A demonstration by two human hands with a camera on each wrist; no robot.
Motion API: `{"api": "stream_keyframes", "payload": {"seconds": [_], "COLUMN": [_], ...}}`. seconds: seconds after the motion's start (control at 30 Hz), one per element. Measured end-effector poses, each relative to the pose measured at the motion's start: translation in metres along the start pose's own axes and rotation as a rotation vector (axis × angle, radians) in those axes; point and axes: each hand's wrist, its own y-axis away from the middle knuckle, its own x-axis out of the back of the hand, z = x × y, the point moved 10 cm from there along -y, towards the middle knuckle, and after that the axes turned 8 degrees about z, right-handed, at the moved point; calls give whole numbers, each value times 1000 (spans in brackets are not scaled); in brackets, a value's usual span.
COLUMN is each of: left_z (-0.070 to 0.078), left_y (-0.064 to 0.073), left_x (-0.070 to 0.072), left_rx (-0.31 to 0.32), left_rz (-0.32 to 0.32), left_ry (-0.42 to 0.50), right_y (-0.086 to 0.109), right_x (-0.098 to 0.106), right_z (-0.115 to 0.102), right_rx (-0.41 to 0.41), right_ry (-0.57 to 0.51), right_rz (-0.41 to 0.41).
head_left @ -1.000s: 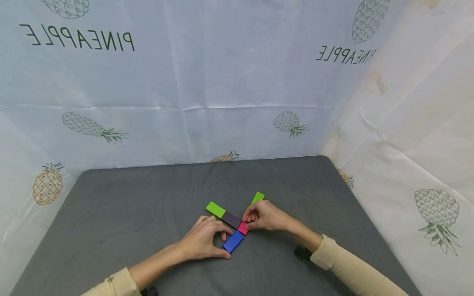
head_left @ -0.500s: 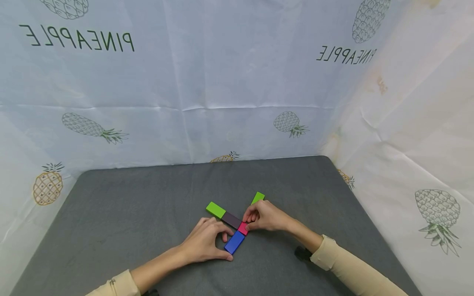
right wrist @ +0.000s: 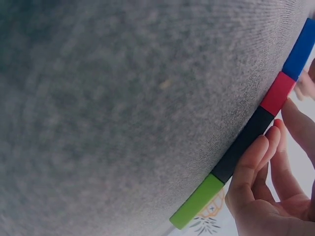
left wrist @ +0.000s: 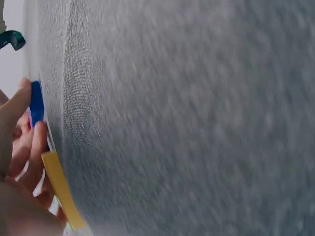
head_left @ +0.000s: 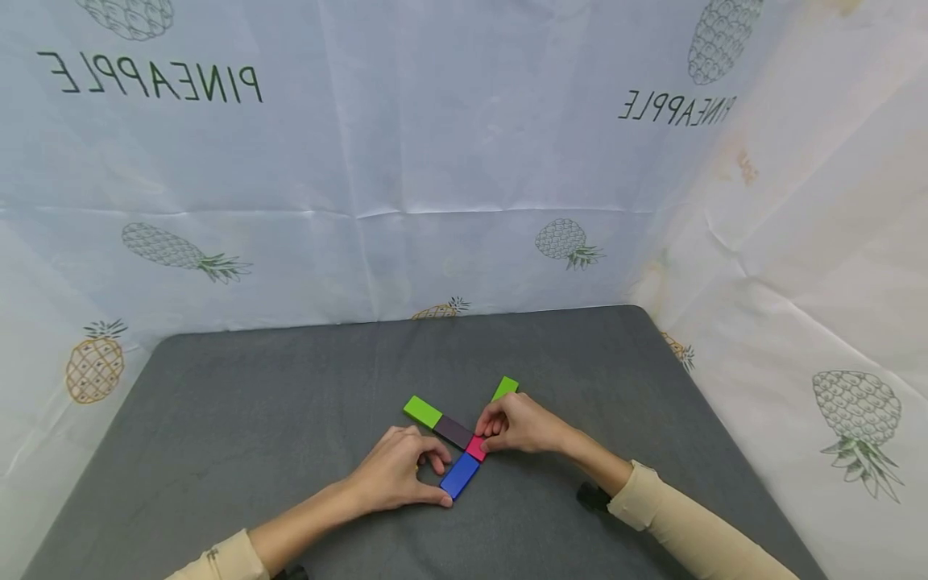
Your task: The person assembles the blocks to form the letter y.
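Note:
In the head view, coloured rectangular blocks form a Y on the table. A blue block (head_left: 460,475) is its lower leg, with a small pink block (head_left: 475,448) at the junction. My left hand (head_left: 399,475) holds the blue block, thumb at its near end and forefinger along its left side. At the pink block my right hand (head_left: 524,423) has its thumb on it, other fingers curled beside it. A dark block (head_left: 453,432) and a green block (head_left: 423,412) make the left arm. In the right wrist view, another dark block (right wrist: 243,145) lies against my right fingers, ending in green (right wrist: 197,200).
The grey cloth-covered table (head_left: 275,403) extends around the blocks. White curtain (head_left: 464,145) with pineapple prints stands behind it and at both sides. In the left wrist view, a yellow block face (left wrist: 62,189) lies below my left fingers.
The blue block has shifted slightly right and towards me, its end meeting the pink block. My left fingers have since drawn back a little to the left. My right hand stays put.

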Motion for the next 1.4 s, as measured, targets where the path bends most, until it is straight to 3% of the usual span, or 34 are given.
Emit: {"api": "stream_keyframes", "payload": {"seconds": [0.43, 1.0, 1.4], "left_z": [7, 10, 10], "left_y": [3, 5, 5], "left_x": [-3, -3, -4], "left_rx": [76, 96, 95], "left_rz": [53, 118, 117], "left_ry": [-130, -171, -180], "right_y": [0, 0, 0], "right_x": [1, 1, 0], "right_z": [-2, -2, -1], "right_rx": [12, 10, 10], "right_ry": [4, 5, 6], "right_rz": [1, 4, 1]}}
